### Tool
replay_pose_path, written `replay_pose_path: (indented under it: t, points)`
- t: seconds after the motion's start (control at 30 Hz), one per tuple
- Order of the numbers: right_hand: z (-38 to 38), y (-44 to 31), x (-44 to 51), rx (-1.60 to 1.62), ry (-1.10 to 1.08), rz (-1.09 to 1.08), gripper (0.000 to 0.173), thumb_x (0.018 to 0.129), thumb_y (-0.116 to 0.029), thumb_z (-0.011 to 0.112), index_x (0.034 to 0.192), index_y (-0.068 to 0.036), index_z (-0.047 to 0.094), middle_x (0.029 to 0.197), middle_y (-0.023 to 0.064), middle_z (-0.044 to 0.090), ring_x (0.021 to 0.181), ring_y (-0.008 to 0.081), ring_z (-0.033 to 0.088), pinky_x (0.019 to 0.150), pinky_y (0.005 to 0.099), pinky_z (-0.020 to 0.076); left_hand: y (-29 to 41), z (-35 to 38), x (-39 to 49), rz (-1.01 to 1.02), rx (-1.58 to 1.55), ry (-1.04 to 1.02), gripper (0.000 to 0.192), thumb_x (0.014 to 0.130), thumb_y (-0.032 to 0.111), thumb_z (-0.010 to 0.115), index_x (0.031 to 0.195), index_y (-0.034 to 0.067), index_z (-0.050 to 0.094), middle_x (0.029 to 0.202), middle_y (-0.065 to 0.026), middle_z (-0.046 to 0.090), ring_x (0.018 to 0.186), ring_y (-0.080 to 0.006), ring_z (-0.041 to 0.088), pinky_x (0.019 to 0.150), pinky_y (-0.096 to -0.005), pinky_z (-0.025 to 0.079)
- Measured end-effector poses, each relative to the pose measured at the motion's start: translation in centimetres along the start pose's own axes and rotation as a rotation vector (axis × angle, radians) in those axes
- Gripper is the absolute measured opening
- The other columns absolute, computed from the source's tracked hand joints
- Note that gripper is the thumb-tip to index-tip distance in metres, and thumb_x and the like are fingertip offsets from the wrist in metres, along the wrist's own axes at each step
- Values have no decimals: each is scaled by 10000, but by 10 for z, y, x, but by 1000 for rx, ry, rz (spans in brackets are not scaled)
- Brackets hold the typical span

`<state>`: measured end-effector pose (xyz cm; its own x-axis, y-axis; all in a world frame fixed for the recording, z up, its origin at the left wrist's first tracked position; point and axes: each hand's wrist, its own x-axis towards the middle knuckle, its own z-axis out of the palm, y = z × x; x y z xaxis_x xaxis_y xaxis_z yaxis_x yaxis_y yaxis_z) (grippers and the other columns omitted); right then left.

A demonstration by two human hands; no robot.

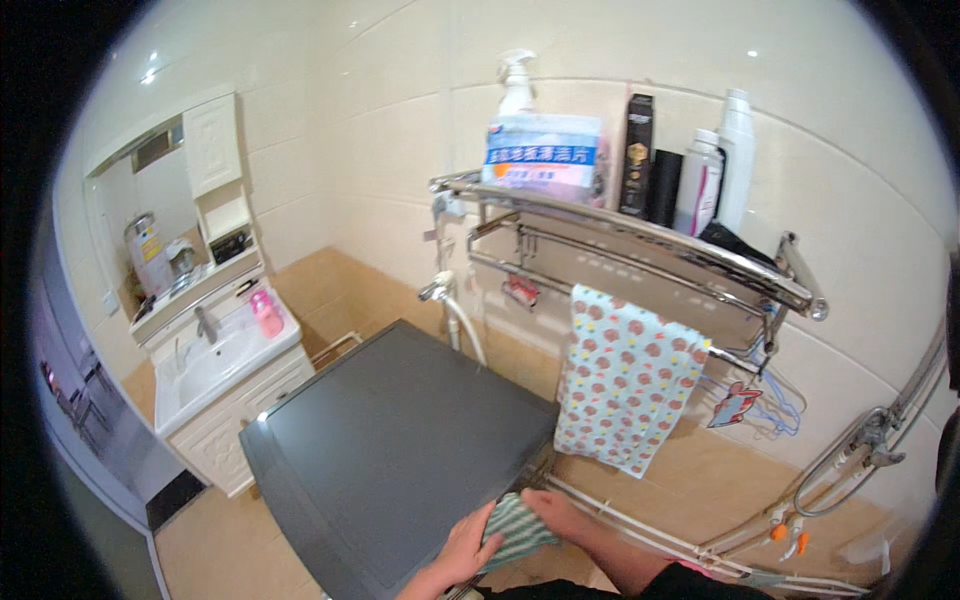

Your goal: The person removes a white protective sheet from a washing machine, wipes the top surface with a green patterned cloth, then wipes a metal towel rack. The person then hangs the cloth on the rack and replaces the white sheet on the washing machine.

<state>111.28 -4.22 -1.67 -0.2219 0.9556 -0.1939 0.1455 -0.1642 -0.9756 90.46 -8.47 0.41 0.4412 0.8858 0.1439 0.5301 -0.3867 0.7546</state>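
A green-and-white striped cloth [517, 531] is held between my two hands, beside the near right edge of a dark grey washing machine top [405, 442]. My left hand [463, 546] grips the cloth's left side, thumb lying over it. At the upper right of the cloth, my right hand [559, 514] is closed on its edge, slightly blurred; its fingertips are partly hidden. The machine's flat top looks glossy, with a bright reflection at its left corner.
A metal wall rack [622, 217] carries bottles and a cleaning-product pouch [541, 157]. From its bar hangs a patterned light-blue towel [630, 382]. White pipes [637, 525] run low along the wall at right. A washbasin [217, 360] with a mirror stands at left.
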Motion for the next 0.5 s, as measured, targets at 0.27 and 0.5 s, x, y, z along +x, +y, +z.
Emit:
replay_pose_path:
  t: [0.27, 0.5]
  points:
    - [-144, -87, -47, 207, 759, -566, 426, 847, -109, 654, 1206, 2, 453, 717, 11, 592, 703, 52, 531, 663, 233, 432, 78, -26, 186, 175, -491, 112, 531, 894, 209, 598, 1323, 4, 363, 1334, -165, 450, 1235, -241, 435, 1003, -361, 366]
    - [-164, -110, -45, 122, 733, -468, 529, 855, -138, 649, 1294, -3, 387, 727, 27, 627, 715, 65, 553, 670, 221, 430, 126, -34, 292, -86, -852, 176, 389, 889, 290, 618, 1169, 41, 515, 1128, -63, 585, 995, -131, 532, 881, -321, 402]
